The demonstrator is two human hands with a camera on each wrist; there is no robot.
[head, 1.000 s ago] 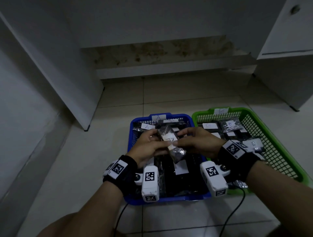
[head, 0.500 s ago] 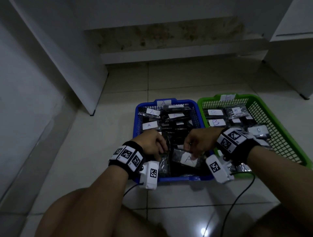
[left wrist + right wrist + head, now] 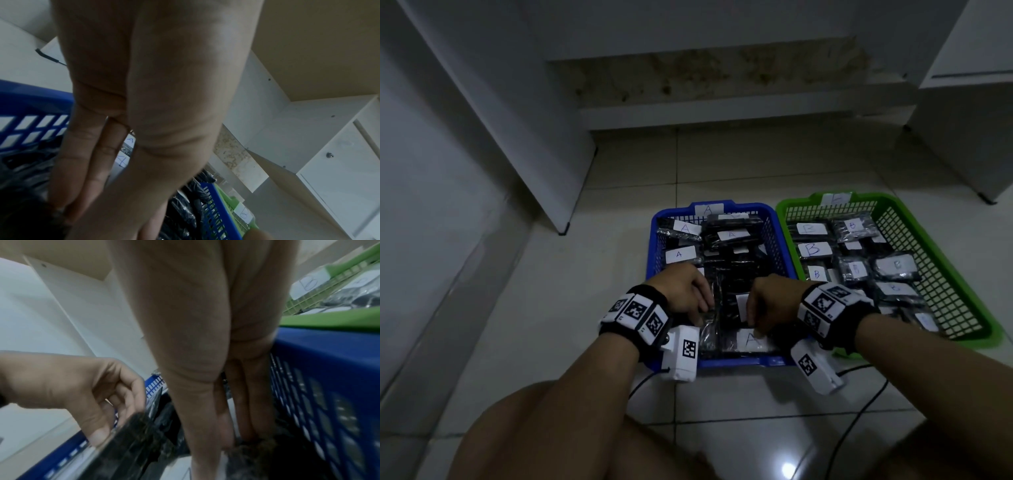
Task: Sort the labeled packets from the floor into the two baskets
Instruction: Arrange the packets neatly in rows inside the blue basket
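The blue basket (image 3: 651, 246) holds several dark packets with white "A" labels, and the green basket (image 3: 873, 197) beside it holds "B" packets. Both hands are down at the near end of the blue basket. My right hand (image 3: 755, 325) reaches down with thumb and fingers (image 3: 246, 418) pinching a packet labelled A (image 3: 751, 340) that lies flat there. My left hand (image 3: 705, 315) pinches the edge of a dark packet (image 3: 131, 431) standing at the near left of the basket. In the left wrist view its fingers (image 3: 86, 178) point down onto dark plastic.
Both baskets sit side by side on pale floor tiles. A slanted white panel (image 3: 524, 137) stands to the left and a white cabinet (image 3: 969, 130) at the right. A stained wall base (image 3: 722, 75) lies behind. Black cables (image 3: 859, 411) trail on the floor by my knees.
Both hands came down from mid-air over the blue basket to its near end. The A packet they held up now lies flat in the basket under my right hand.
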